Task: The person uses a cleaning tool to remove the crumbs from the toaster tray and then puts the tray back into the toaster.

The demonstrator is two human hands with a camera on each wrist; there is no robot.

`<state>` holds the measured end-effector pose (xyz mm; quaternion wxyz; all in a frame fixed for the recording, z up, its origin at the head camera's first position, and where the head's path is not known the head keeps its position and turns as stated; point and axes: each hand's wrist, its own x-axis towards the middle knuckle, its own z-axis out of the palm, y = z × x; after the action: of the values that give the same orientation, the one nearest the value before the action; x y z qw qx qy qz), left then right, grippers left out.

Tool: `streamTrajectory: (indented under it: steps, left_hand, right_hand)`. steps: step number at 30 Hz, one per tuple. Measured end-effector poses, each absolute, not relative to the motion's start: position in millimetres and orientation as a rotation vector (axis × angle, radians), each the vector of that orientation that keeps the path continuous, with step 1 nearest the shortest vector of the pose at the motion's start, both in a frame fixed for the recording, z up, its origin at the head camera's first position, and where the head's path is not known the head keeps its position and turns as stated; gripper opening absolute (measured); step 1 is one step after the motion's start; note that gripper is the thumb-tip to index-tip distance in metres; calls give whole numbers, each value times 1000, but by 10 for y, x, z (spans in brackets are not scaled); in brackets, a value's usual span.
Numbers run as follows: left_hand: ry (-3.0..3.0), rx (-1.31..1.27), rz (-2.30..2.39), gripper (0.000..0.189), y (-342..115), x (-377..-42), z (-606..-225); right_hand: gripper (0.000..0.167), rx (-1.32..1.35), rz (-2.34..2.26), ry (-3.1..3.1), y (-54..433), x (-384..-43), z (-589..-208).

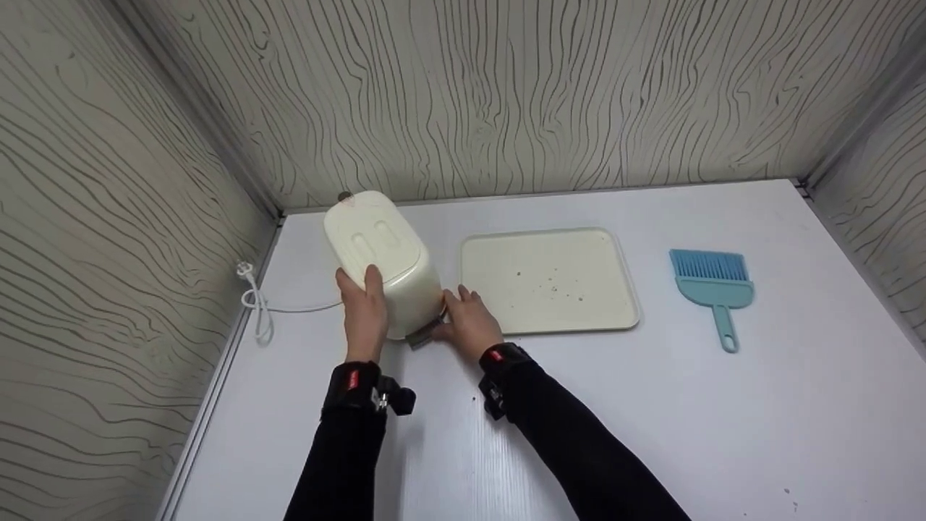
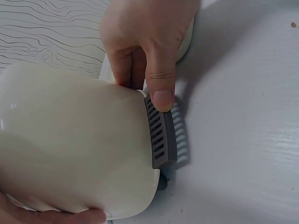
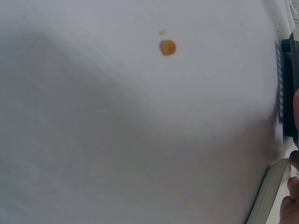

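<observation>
A cream toaster (image 1: 412, 289) with a lid-like face bearing two raised ovals is tilted over at the left of the table. My left hand (image 1: 364, 315) holds its near left side; in the left wrist view the left fingers (image 2: 88, 217) curve along its edge. A grey slotted crumb tray (image 2: 162, 135) sticks out a little from the toaster's base. My right hand (image 1: 470, 323) pinches the end of this tray, thumb on the slotted edge, other fingers bent behind, against the toaster and partly hidden. The right wrist view shows mostly tabletop, with fingertips at the right edge.
Beside the right hand lies a cream rectangular tray (image 1: 579, 253) with several dark crumbs. Farther right is a blue brush (image 1: 715, 289). A white cord with a plug (image 1: 246, 270) lies at the left edge. Walls stand behind and left. A brown crumb (image 3: 167, 47) sits on the tabletop.
</observation>
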<state>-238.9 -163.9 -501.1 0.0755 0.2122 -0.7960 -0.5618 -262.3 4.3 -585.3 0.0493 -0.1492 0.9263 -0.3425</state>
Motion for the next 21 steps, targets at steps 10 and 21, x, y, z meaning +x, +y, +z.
streamTrajectory:
  steps: [10, 21]
  left_hand:
    - [-2393, 634, -1691, 79, -1632, -2367, -5025]
    - [-2396, 612, -1657, 75, -1635, -2369, -5023]
  right_hand:
    - [56, -469, -976, 2921, 6, -2618, -5858]
    - [49, -440, -960, 2951, -21, -2637, -5875]
